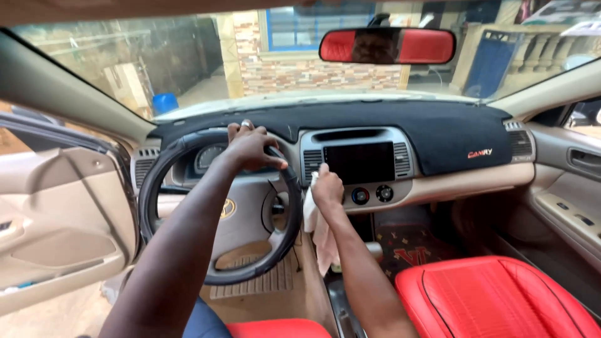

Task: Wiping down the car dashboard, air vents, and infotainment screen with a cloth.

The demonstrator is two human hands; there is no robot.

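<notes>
Right hand [327, 188] is bunching a pale cloth [319, 235], pressing it against the centre console just left of the dark screen [359, 162]; cloth is hanging down lengthwise. Left hand [251, 147] is curling closed over the steering wheel [220, 206] top, farther left.

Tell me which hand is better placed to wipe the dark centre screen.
Probably the right hand: it holds the pale cloth beside the screen. The left hand grips the steering wheel.
</notes>
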